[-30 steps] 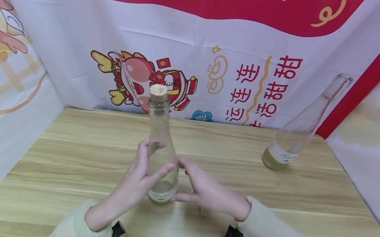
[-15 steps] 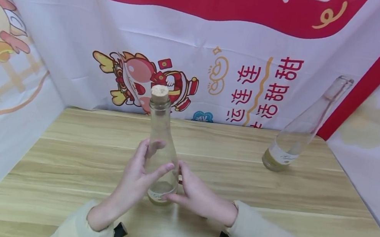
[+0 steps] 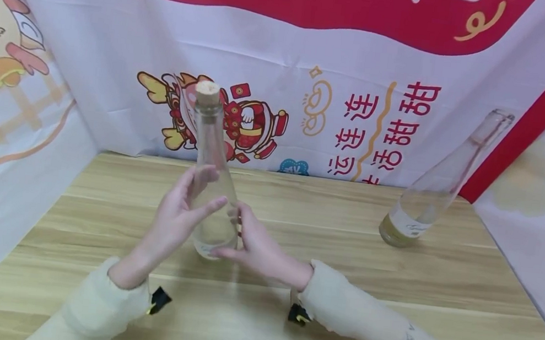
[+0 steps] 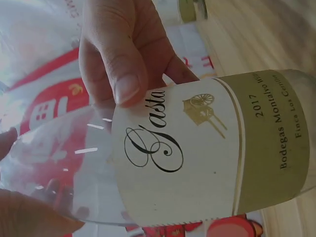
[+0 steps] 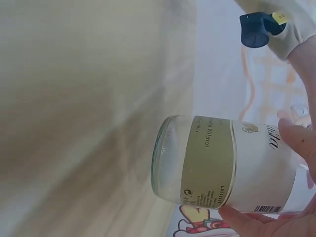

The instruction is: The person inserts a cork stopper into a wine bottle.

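Observation:
A clear glass wine bottle (image 3: 212,144) with a cork (image 3: 207,95) in its neck is held between both hands. My left hand (image 3: 176,210) grips its upper body from the left, fingers behind the glass and thumb in front. Lower down, my right hand (image 3: 261,249) grips the bottle from the right, its thumb across the label. In the left wrist view the white and olive label (image 4: 177,153) reads "Gasta", with a small cart drawn on it. The bottle's base (image 5: 165,160) shows in the right wrist view, with the wooden tabletop (image 5: 74,123) beyond it.
An uncorked clear bottle (image 3: 431,200) with a similar label stands at the right rear of the wooden table (image 3: 336,321). Printed white cloth (image 3: 276,43) hangs along the back and both sides. Each sleeve carries a small black device (image 3: 159,300) at the wrist.
My right hand has closed round the lower bottle. Both hands have then carried the bottle up and to the left. The bottle at the right rear stays in place.

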A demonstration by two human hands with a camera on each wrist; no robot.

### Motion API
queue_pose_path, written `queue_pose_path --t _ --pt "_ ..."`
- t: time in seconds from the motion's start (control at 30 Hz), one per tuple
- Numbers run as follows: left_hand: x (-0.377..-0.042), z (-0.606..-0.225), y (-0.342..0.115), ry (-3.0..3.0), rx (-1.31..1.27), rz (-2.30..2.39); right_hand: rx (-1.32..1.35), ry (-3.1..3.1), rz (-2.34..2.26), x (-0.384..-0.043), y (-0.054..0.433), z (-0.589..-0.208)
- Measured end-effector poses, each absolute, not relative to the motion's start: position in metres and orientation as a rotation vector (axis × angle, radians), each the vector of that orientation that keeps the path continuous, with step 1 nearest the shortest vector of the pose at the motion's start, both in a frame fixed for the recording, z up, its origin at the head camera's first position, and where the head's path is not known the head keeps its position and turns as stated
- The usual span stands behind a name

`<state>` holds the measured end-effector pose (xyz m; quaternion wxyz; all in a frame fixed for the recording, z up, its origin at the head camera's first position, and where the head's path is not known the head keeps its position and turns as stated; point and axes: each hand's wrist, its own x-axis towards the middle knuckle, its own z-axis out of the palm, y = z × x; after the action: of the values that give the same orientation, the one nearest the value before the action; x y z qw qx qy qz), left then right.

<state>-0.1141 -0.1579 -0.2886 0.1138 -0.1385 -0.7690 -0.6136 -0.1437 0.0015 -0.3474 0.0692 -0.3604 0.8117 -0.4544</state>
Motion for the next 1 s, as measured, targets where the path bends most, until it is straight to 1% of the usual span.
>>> queue_pose_path --t 0.27,0.53,0.73,1.0 --pt "-0.154 -0.278 -0.185 -2.209 -0.538 -1.761 -1.021 2.522 -1.375 -0.179 -0.029 -0.338" --pt "-0.184 -0.264 -0.208 -2.256 -0.495 -1.807 -0.929 2.490 -1.427 -0.212 -0.053 -0.326" --pt "-0.207 -0.267 -0.221 -2.226 -0.493 -1.869 -0.946 2.505 -1.488 -0.239 -0.072 -0.329" --pt "-0.235 -0.275 -0.234 -2.297 -0.379 -1.883 -0.846 2.459 -1.544 -0.265 -0.088 -0.341"
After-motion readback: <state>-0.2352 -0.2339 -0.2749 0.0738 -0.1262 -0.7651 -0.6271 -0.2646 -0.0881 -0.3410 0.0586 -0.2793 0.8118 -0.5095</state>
